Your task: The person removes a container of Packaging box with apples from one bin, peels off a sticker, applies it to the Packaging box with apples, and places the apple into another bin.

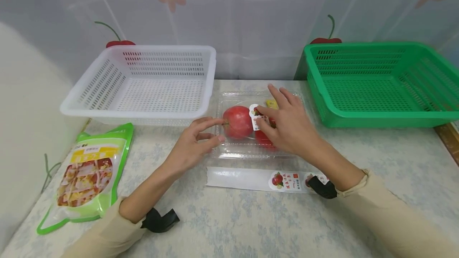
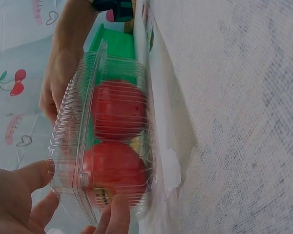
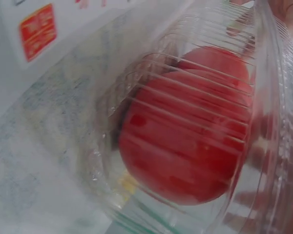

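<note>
A clear plastic clamshell box (image 1: 247,152) stands on the table with its lid down, holding red apple-like fruits (image 1: 237,122) and something yellow (image 1: 271,104). At its left end my left hand (image 1: 190,142) steadies it, fingers spread between lid and side wall in the left wrist view. Above the lid, my right hand (image 1: 292,124) pinches a white fruit label (image 1: 255,118) between thumb and index finger, the other fingers raised. How much of the label touches the lid I cannot tell. A strip of label backing (image 1: 236,177) lies in front of the box, with printed labels on its right part.
A white basket (image 1: 138,110) stands behind on the left, a green basket (image 1: 380,118) behind on the right. A green-edged food pouch (image 1: 89,174) lies at the left. A patterned curtain (image 1: 251,23) hangs behind the table.
</note>
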`<state>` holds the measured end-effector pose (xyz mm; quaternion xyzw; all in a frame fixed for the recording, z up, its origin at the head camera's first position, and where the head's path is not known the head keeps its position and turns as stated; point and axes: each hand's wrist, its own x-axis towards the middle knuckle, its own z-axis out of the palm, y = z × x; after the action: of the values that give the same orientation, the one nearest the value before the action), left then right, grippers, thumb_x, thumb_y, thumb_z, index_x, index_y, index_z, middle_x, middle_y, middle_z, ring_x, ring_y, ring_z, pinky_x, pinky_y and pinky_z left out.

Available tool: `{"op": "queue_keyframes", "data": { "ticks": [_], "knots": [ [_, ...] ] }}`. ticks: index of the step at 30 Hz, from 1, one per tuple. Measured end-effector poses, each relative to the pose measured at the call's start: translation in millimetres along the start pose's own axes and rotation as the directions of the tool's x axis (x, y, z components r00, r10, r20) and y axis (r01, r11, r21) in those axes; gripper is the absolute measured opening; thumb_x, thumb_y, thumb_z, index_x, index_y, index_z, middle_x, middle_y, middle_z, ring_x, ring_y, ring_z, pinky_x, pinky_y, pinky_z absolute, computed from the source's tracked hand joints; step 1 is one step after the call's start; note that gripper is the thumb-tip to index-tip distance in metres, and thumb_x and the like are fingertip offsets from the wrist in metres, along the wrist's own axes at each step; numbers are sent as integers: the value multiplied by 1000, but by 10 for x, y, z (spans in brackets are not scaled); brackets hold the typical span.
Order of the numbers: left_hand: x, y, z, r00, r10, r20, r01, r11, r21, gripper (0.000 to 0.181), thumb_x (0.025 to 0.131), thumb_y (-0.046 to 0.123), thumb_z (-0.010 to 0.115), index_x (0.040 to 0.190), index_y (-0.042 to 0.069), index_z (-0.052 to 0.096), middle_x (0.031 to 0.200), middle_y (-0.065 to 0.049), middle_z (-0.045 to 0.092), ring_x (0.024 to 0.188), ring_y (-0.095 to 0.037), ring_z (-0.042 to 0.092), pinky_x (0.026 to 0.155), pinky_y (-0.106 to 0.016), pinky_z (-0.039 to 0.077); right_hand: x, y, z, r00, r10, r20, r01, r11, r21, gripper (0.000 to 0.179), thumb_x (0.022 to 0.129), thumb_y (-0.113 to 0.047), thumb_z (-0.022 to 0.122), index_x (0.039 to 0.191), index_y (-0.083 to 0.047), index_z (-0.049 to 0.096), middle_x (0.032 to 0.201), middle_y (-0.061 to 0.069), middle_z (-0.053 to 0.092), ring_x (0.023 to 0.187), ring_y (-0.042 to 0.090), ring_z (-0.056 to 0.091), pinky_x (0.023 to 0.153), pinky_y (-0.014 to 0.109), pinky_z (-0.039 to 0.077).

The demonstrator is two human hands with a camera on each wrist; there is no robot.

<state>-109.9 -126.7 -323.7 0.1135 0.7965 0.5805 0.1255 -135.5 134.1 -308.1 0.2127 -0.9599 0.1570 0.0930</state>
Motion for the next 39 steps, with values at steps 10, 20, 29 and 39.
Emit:
{"op": "queue_keyframes", "data": {
  "ticks": [10, 20, 29, 39],
  "knots": [
    [0, 9, -1, 1000, 8, 1, -8, 1000, -4, 43, 93, 18, 70, 135, 13, 61, 153, -13, 31, 116, -29, 59, 80, -41, 56, -35, 7, 5, 999, -10, -40, 9, 1000, -20, 36, 95, -26, 56, 122, -9, 71, 151, 24, 37, 135, 45, 35, 110, 59, 28],
    [-20, 6, -8, 1000, -4, -1, 4, 1000, 13, 42, 94, 21, 69, 135, 18, 62, 154, -11, 30, 117, -28, 59, 81, -46, 56, -54, -11, 10, 998, -5, -63, 2, 999, -45, 36, 95, -30, 56, 116, -7, 74, 152, 21, 36, 137, 42, 34, 109, 58, 32],
    [-4, 0, 0, 1000, 1, 1, -1, 1000, -8, 42, 94, 19, 69, 135, 15, 62, 154, -12, 30, 119, -30, 58, 81, -45, 56, -87, 27, -12, 996, -10, -93, 12, 1000, 24, 30, 94, -26, 58, 106, -7, 78, 144, 21, 48, 132, 40, 43, 102, 58, 40],
    [-16, 14, 0, 1000, -5, 3, 5, 1000, -28, 43, 93, 17, 69, 135, 12, 61, 155, -12, 28, 119, -31, 57, 83, -43, 55, -71, 56, -39, 988, 60, 140, -53, 997, -56, 52, 102, -39, 43, 149, -17, 46, 161, 20, 17, 142, 43, 22, 114, 57, 21]
  ]
}}
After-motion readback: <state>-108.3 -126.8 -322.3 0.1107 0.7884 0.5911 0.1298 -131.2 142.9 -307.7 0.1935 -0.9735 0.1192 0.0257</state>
